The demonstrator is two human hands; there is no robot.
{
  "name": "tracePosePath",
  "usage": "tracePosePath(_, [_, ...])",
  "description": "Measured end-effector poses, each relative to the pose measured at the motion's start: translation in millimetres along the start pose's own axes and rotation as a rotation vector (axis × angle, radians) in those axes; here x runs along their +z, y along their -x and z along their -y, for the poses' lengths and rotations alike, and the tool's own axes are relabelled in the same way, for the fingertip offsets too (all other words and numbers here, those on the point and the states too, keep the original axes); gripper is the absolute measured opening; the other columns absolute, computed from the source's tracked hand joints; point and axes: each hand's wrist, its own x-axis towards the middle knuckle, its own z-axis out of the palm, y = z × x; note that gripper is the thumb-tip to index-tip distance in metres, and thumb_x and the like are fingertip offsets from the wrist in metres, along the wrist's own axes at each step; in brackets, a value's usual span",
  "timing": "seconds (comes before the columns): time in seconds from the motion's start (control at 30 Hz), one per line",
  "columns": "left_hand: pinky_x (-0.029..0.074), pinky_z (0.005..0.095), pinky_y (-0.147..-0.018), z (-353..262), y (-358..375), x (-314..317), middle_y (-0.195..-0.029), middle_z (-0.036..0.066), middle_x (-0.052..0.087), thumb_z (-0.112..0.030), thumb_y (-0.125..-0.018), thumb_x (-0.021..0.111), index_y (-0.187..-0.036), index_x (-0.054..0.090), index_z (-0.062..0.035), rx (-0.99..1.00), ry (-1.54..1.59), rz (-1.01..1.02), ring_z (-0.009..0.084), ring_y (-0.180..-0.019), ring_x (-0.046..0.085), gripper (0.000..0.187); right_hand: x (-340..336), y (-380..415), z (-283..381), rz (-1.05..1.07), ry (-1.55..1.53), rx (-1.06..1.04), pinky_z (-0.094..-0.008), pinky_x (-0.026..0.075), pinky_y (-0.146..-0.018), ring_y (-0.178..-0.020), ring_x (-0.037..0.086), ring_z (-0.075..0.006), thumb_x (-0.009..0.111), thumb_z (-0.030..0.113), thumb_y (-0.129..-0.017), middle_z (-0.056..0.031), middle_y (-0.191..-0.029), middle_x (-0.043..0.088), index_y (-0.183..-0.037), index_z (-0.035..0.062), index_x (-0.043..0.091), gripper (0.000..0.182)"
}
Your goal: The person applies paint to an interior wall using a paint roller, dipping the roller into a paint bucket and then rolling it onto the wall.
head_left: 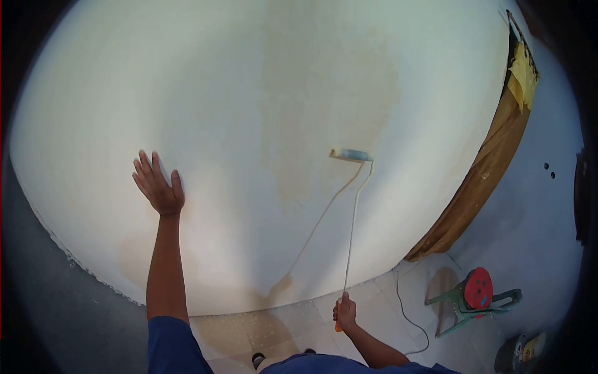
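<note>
My right hand (346, 311) is wrapped round the orange handle of a paint roller (351, 154). Its thin metal rod runs up from my fist to a bluish roller head, which lies against or very close to the pale wall (218, 93). My left hand (160, 186) is raised at the left, fingers spread, palm towards the wall; it appears to rest on the surface. A darker, beige patch (324, 112) covers the wall above and around the roller head. The roller's shadow falls on the wall below it.
Brown sheeting (479, 181) hangs along the wall's right edge. On the tiled floor (380, 311) at right stand a green plastic chair or stool (467, 311) with a red piece (478, 288) on it, and dark buckets (511, 354). A thin cable (402, 308) trails over the tiles.
</note>
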Motion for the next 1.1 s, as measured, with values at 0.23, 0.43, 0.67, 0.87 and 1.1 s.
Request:
tracePosePath(0.23, [0.010,0.0533,-0.108,-2,0,-2,-0.146,0.017,0.027,-0.027,-0.087,0.047,-0.137,0.036,-0.0058,-0.006,0.002,0.021,0.0374,-0.136,0.020,0.056,-8,-50,113,-0.004,-0.008,-0.207,-0.0265,0.037,-0.034,-0.034,0.041,-0.0127,0.030,0.064,-0.090,-0.0026,-0.045,0.041,-0.058,0.0085,0.042,0.065])
tracePosePath(0.43, [0.010,0.0534,-0.108,-4,-1,-2,-0.147,0.016,0.026,-0.027,-0.087,0.046,-0.138,0.036,-0.0057,0.004,0.009,0.021,0.0368,-0.137,0.019,0.056,-5,-59,199,0.038,-0.063,-0.136,-0.0250,0.036,-0.037,-0.037,0.038,-0.0101,0.034,0.063,-0.090,-0.0011,-0.048,0.040,-0.060,0.0093,0.040,0.062])
tracePosePath(0.67, [0.010,0.0534,-0.108,-2,1,0,-0.147,0.017,0.027,-0.030,-0.088,0.046,-0.137,0.037,-0.0064,-0.002,-0.005,0.014,0.0372,-0.136,0.020,0.055,-11,-17,17,0.082,0.081,-0.119,-0.0273,0.037,-0.037,-0.037,0.044,-0.0127,0.029,0.058,-0.093,-0.0035,-0.046,0.042,-0.058,0.0086,0.042,0.062])
tracePosePath(0.87, [0.010,0.0539,-0.108,-5,0,-1,-0.146,0.017,0.027,-0.030,-0.088,0.045,-0.137,0.037,-0.0061,-0.001,-0.003,0.015,0.0377,-0.136,0.020,0.056,-18,39,-52,0.093,0.002,0.075,-0.0252,0.031,-0.035,-0.037,0.038,-0.0085,0.034,0.044,-0.097,0.0012,-0.045,0.038,-0.056,0.0110,0.039,0.054])
tracePosePath(1.1, [0.010,0.0544,-0.108,-6,0,0,-0.146,0.018,0.027,-0.030,-0.087,0.045,-0.137,0.036,-0.0049,0.010,-0.009,0.012,0.0388,-0.136,0.019,0.056,-20,34,-34,0.089,0.140,0.018,-0.0261,0.033,-0.034,-0.035,0.037,-0.0101,0.030,0.050,-0.096,-0.0006,-0.044,0.036,-0.055,0.0112,0.035,0.057])
